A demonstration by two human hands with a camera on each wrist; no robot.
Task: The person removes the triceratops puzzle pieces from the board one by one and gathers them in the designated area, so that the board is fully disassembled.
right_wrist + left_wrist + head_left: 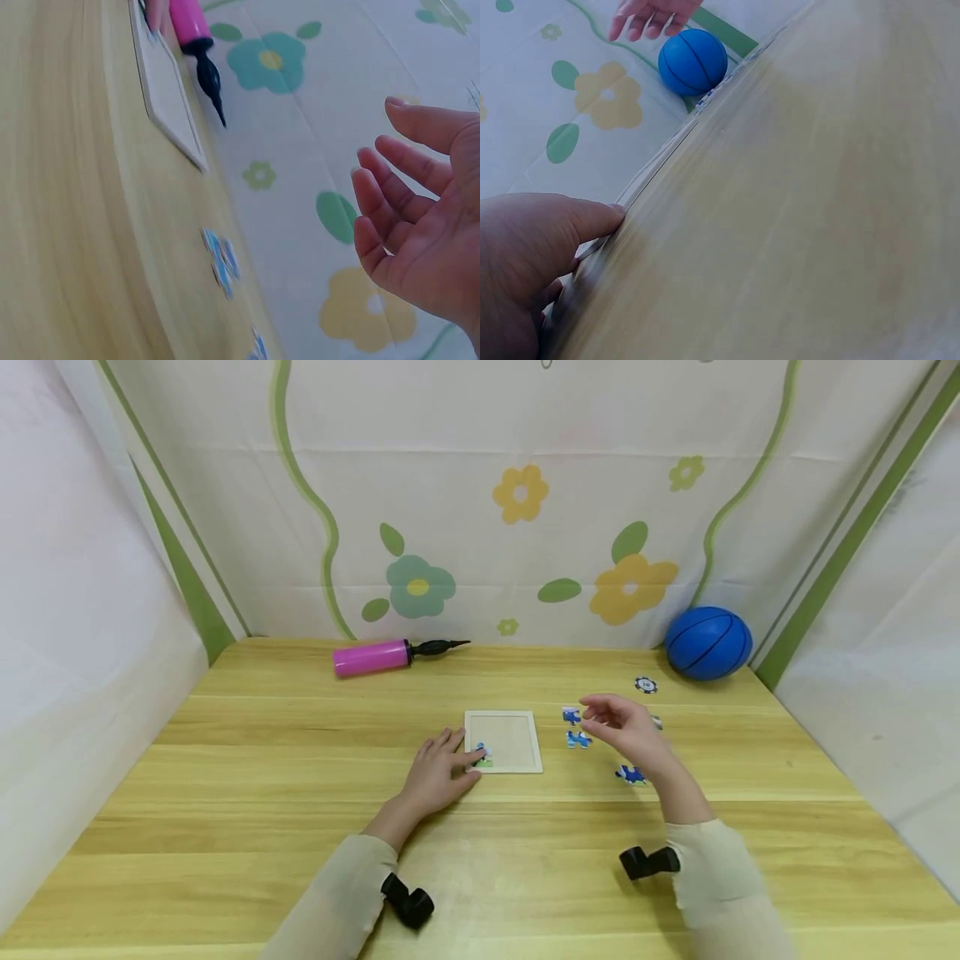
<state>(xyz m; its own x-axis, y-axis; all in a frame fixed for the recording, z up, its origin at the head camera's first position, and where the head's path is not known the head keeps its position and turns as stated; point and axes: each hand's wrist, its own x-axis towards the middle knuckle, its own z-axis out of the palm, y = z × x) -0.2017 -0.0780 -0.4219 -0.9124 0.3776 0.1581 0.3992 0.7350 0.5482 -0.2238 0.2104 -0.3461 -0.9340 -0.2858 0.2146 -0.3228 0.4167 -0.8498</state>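
My left hand (437,779) rests at the left edge of a shallow white puzzle frame (537,745), its fingers extended. One finger touches a blue and green puzzle piece (483,760) in the frame's lower left corner. In the left wrist view, the thumb of this hand (529,251) lies along the frame's edge. Raised above the table, my right hand (626,732) is empty, with loosely bent fingers spread apart in the right wrist view. Near it lie loose puzzle pieces, including a blue one (572,716), a lighter blue one (578,740) and a dark blue one (631,774).
Farther back on the wooden table (300,827) lies a pink hand pump (371,657) with a black nozzle. A blue ball (708,643) sits in the back right corner, close to a round black-and-white chip (646,685). Patterned cloth (465,410) encloses the back and sides.
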